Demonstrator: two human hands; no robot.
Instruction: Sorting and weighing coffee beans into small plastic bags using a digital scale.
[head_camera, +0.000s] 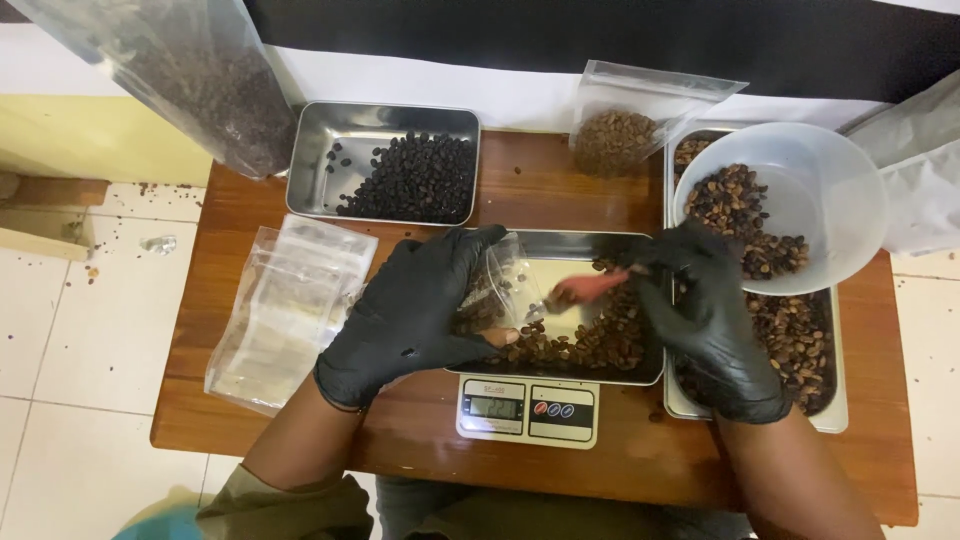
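Both my hands wear black gloves. My left hand (410, 310) grips a small clear plastic bag (500, 285) with some brown beans in it, tilted over a steel tray (560, 245) of brown beans. That tray rests on a small digital scale (527, 410). My right hand (705, 315) holds a red scoop (590, 288) whose tip points at the bag's mouth.
On the wooden table (250, 215) lie a stack of empty clear bags (285, 310), a steel tray of dark beans (385, 162), a filled clear pouch (625, 125), a white bowl of beans (790, 205) over a long tray of brown beans (800, 340). A large bag of dark beans (200, 80) leans at the back left.
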